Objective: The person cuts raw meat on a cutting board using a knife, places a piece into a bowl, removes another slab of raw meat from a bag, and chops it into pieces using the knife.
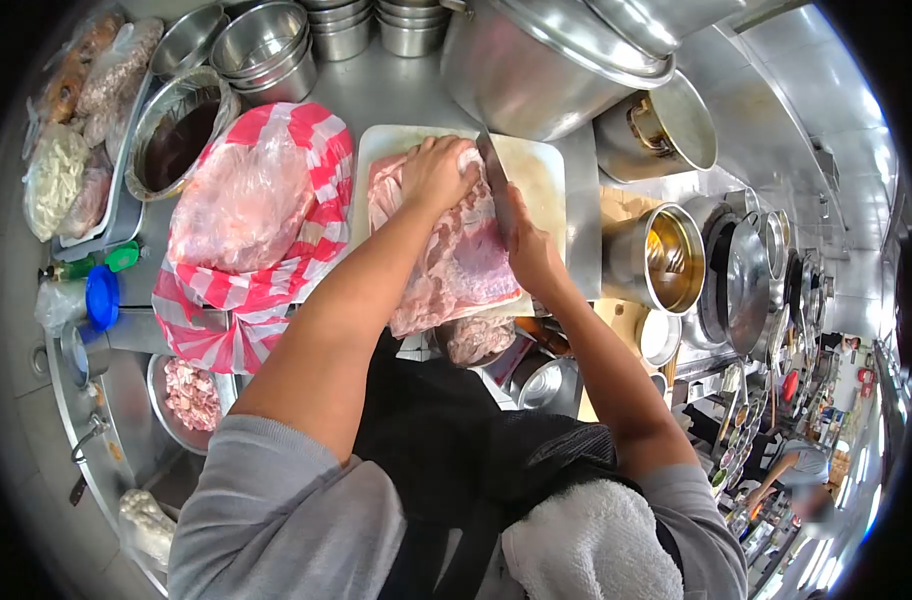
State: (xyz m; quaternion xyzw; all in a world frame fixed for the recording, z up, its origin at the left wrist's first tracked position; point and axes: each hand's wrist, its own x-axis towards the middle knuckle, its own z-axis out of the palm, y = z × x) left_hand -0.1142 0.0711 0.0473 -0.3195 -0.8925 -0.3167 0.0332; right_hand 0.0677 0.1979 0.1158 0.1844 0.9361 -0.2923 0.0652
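A large slab of raw meat (441, 262) lies across a white cutting board (539, 175), its near end hanging past the board's front edge. My left hand (438, 175) presses on the far part of the slab, fingers bent over it and gripping it. In my right hand (533, 252) is a kitchen knife (495, 180), its wide blade pointing away from me along the slab's right side. The handle is mostly covered by my fingers. Whether the edge is in the meat I cannot tell. Left of the board, a red-and-white checked bag (324, 135) holds more raw meat (246, 205) under clear plastic.
Behind the board stand a big steel pot (536, 75) and stacked steel bowls (261, 50). A bowl of dark liquid (176, 140) and bagged food (61, 180) are at left. Below are a bowl of meat pieces (191, 395) and more meat (479, 340). Another person (804, 465) works far right.
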